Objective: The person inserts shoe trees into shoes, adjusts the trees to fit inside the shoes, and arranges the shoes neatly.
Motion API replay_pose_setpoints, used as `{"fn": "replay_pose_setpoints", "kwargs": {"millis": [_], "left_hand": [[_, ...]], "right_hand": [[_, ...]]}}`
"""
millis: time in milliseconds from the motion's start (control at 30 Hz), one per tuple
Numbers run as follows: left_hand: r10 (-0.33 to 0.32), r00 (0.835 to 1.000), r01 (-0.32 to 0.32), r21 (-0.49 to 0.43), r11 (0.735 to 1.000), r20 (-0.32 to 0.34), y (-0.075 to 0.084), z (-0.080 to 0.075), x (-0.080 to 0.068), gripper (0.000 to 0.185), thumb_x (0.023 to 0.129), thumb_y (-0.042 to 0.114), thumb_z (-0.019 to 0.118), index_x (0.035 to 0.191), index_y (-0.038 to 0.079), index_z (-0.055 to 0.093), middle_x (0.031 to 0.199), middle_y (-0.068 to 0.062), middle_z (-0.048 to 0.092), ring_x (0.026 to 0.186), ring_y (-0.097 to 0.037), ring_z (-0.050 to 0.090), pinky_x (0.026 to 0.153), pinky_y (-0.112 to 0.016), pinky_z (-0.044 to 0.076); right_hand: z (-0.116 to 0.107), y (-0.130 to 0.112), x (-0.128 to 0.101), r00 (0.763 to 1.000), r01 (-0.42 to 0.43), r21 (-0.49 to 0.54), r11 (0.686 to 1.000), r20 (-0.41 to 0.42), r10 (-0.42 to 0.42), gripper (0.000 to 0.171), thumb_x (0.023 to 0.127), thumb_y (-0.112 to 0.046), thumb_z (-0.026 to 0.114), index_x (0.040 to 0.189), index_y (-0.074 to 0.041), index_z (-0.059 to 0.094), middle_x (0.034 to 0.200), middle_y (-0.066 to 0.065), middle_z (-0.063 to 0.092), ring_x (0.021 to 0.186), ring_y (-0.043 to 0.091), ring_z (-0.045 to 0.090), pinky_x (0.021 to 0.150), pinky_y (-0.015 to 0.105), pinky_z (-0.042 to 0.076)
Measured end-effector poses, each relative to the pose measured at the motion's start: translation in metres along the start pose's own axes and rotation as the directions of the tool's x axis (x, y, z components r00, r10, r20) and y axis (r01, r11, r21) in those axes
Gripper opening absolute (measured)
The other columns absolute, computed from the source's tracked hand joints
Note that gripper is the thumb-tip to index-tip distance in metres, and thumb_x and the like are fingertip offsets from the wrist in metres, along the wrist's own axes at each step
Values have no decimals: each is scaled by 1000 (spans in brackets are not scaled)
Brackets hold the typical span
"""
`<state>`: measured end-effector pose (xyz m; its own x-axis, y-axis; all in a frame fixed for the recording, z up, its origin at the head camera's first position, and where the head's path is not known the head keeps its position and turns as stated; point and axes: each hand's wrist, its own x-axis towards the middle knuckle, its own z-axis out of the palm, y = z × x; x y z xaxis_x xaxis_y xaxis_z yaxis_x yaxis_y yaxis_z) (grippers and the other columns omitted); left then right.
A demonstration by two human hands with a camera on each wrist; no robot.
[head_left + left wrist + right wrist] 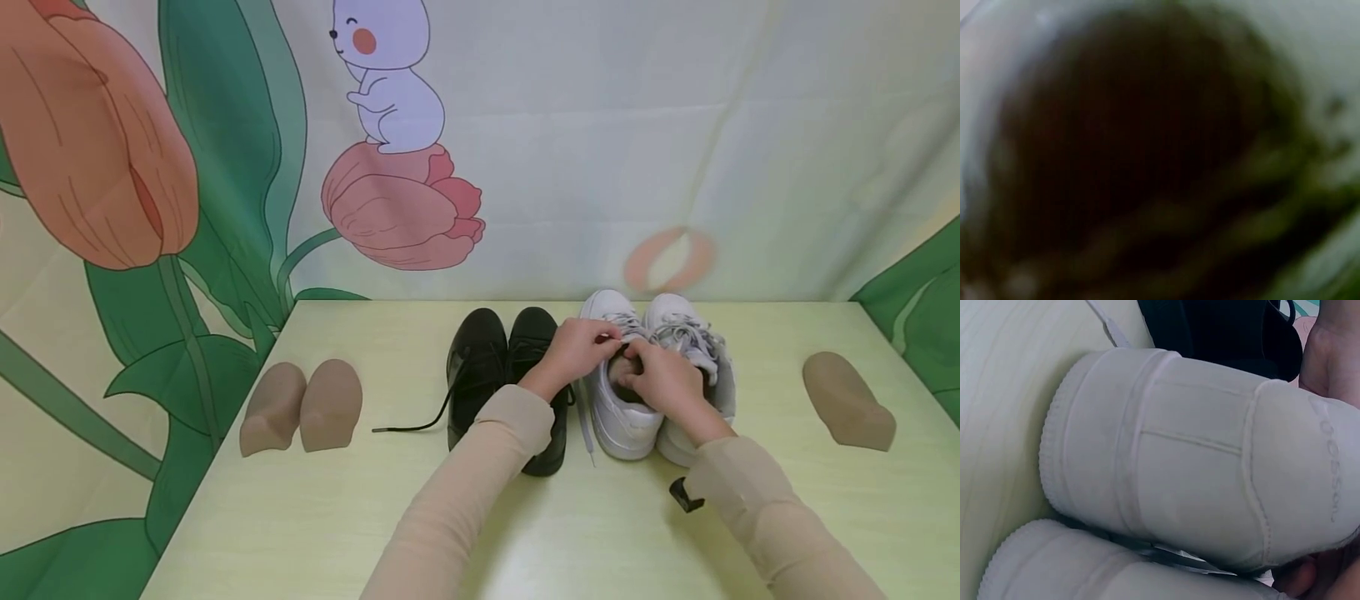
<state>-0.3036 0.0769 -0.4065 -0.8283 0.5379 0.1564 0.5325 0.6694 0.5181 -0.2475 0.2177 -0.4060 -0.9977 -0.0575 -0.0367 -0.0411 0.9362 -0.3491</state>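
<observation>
We see both hands at the opening of the left white sneaker [618, 417], which stands on the table [300, 517] just right of centre, heel toward us, touching the second white sneaker [693, 350] on its right. The left hand [577, 350] pinches the tongue or laces at the front of the opening, fingers curled there. The right hand [660, 379] curls over a tan insert [622, 371] sitting in the opening, and the fingers seem to press on it, though we cannot tell how firmly they hold it. A loose white lace [585, 429] trails down beside the sneaker toward us. Just left stand 2 black shoes [502, 367], side by side, with a black lace [420, 421] lying out on the table. Farther left lie 2 more tan inserts [303, 407], touching each other, and 1 lies well apart at the far right [847, 400]. The right wrist view shows the white heel [1210, 462] close up; the left wrist view is too blurred to read.
</observation>
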Motion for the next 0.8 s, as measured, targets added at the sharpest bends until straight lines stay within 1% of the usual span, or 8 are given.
{"fn": "replay_pose_setpoints", "kwargs": {"millis": [267,500,600,700,800], "left_hand": [[5,1000,-5,14,1000,-17,-3,0,2,16,88,25,54,94,19,68,89,6,67,71,-6,53,62,-13,37],[28,999,-27,48,998,-31,-5,0,3,15,87,24,54,92,19,68,86,6,67,69,-6,53,62,-14,38],[42,998,-39,77,996,-40,-3,1,2,15,87,24,54,90,20,68,84,7,67,70,-6,54,64,-15,39],[57,997,-50,121,991,-49,-1,1,0,14,87,25,54,90,21,68,83,9,66,72,-6,55,67,-17,40],[62,997,-54,164,985,-43,1,2,-1,14,87,25,54,90,23,67,81,10,65,69,-5,55,64,-16,40]], "right_hand": [[0,-1,4,1000,2,-15,1000,6,-2,28,80,-27,64,103,-14,54,98,13,63,76,32,59,48,35,39],[-4,-3,6,1000,-5,-4,1000,28,5,25,80,-26,64,101,-14,56,99,12,63,77,31,59,49,35,39],[-4,-3,5,1000,-10,-2,1000,27,10,27,80,-26,64,102,-13,58,102,12,63,80,32,59,50,35,41],[-4,-3,4,1000,3,-1,1000,21,-3,30,80,-26,64,107,-12,60,107,14,62,86,34,59,55,37,44],[-5,-2,1,999,35,2,999,12,-35,32,82,-23,62,111,-10,60,110,15,61,91,36,58,61,41,46]]}}
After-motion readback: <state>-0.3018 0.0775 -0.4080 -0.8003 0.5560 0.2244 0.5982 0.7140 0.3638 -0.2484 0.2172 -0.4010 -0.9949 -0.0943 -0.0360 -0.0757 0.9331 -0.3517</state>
